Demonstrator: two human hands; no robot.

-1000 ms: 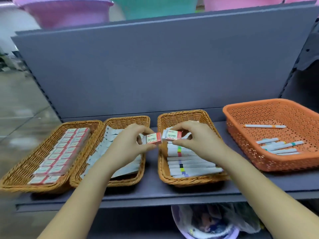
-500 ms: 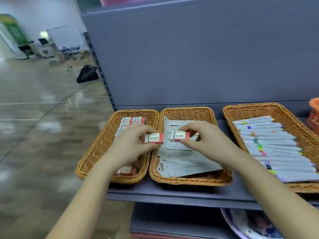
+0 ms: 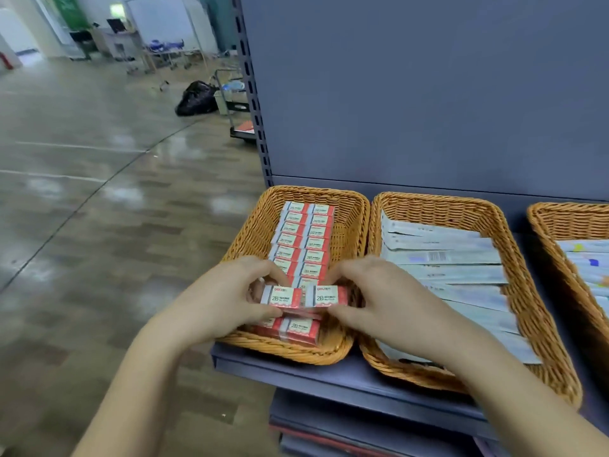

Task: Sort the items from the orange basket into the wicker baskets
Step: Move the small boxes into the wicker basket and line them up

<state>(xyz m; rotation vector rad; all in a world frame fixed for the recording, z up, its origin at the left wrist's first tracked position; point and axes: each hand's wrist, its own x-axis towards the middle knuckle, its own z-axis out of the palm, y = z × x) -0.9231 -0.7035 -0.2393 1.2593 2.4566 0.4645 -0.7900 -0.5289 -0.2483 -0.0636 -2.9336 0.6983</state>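
Two hands | left (image 3: 227, 301), right (image 3: 372, 301) | each pinching eraser box | over basket (image 3: 349, 219)

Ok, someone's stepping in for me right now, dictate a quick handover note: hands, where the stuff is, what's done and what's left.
Left hand: pinching one 2B eraser box over the near end of the leftmost wicker basket.
Right hand: pinching a second eraser box beside it.
Things: that basket holds two rows of eraser boxes; the middle wicker basket holds flat white packets; a third basket at the right edge holds marker pens. The orange basket is out of view.
Done: the rows are mostly laid.
Left: set both boxes into the gap, then check the orange basket.
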